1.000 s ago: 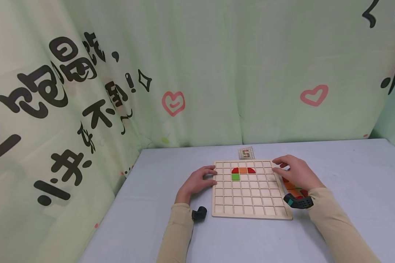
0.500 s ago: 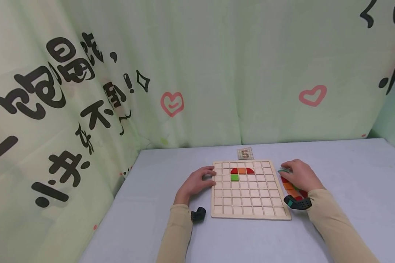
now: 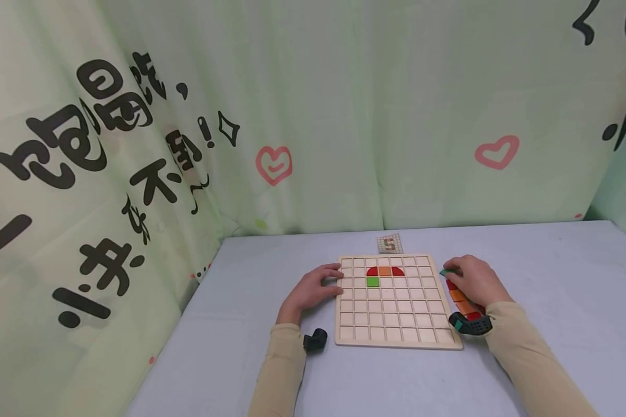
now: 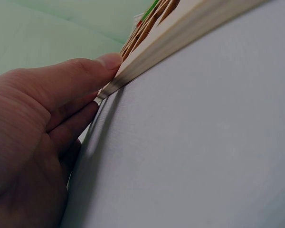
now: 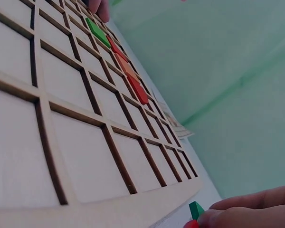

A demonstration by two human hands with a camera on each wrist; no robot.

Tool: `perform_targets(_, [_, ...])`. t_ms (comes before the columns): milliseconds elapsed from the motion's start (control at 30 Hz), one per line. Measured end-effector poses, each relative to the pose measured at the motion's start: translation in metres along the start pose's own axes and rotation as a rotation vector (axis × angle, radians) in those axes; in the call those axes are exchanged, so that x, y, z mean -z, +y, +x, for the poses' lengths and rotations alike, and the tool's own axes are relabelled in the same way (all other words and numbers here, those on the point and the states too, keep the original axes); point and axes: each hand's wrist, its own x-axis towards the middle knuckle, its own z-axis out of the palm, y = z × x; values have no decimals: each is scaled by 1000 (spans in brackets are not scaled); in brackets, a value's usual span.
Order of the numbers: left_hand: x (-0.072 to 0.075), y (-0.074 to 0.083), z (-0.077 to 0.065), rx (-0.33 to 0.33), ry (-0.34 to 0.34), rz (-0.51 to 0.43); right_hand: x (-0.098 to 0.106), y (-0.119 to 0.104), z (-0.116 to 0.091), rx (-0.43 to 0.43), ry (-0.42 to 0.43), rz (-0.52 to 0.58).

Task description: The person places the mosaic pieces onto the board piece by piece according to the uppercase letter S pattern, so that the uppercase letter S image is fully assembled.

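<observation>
A wooden grid board (image 3: 396, 319) lies on the table. In its upper rows sit a red rounded piece (image 3: 372, 271), an orange square (image 3: 385, 271), another red rounded piece (image 3: 398, 271) and, below the first, a green square (image 3: 372, 282). My left hand (image 3: 309, 291) rests against the board's left edge, thumb and fingertips touching it. Beyond the right edge, my right hand (image 3: 476, 279) pinches a green piece (image 5: 196, 212) between thumb and fingers; its full shape is hidden. A red piece (image 5: 192, 224) shows just beneath it.
Loose orange pieces (image 3: 460, 300) and red ones lie along the board's right side, partly under my right hand. A small patterned card (image 3: 390, 244) lies behind the board. A printed curtain (image 3: 334, 127) hangs behind the white table (image 3: 229, 324).
My right hand has moved right and down from the board's top right corner to the loose pieces and taken hold of a green one. My left hand stays at the board's edge.
</observation>
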Motion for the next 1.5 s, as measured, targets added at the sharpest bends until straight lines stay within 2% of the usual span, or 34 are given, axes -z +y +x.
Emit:
perform_targets(233, [0, 0, 0, 1, -1, -1, 0, -2, 0, 67, 51, -8])
perform_targets(433, [0, 2, -1, 1, 1, -2, -1, -15, 2, 145, 57, 28])
perform_targets(667, [-1, 0, 0, 8, -5, 7, -12, -39, 4, 241, 10, 69])
perform_targets(933, [-1, -1, 1, 15, -4, 15, -31, -62, 13, 461, -58, 5])
perform_targets(1067, [0, -1, 0, 9, 0, 7, -37, -71, 16, 527, -86, -9])
perform_targets(1267, [0, -1, 0, 3, -9, 4, -42, -84, 18, 539, -135, -31])
perform_targets(1500, [1, 0, 0, -2, -13, 3, -46, -93, 19, 564, -149, -72])
